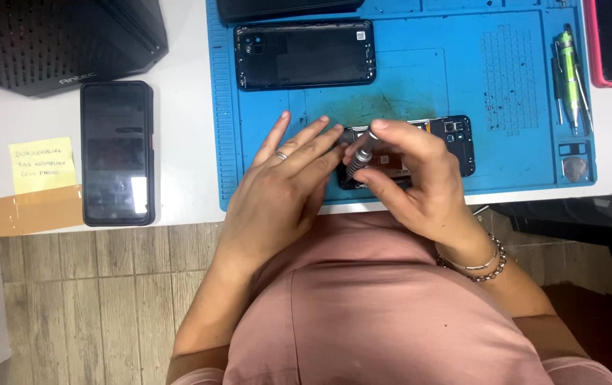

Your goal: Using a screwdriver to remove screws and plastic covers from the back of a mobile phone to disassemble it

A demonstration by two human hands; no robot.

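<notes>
While the right hand (420, 182) pinches a small silver screwdriver (360, 158) upright between thumb and fingers (381, 187), its tip sits on the opened phone body (455, 139) that lies near the front edge of the blue work mat (405, 78) on the white tabletop (184, 142). The left hand (284, 189) lies flat just beside it, its fingers held loosely together and stretched out so that the tips touch the phone's left end and steady it; it grips nothing. A ring shows on one of those fingers.

Judging by this, the step in hand is work on a screw in the phone's inner frame, though the screw itself is hidden under the hands. The next move seems to call for keeping the driver straight over the screw head, a light turn between the fingertips, and firm pressure from the left hand so the body does not slide on the mat.

Farther back on the mat lies the phone's dark back cover (306, 55). A green pen-like tool (571, 71) rests at the mat's right edge. Off the mat to the left lie a second black phone (117, 153) and a yellow sticky note (42, 165).
</notes>
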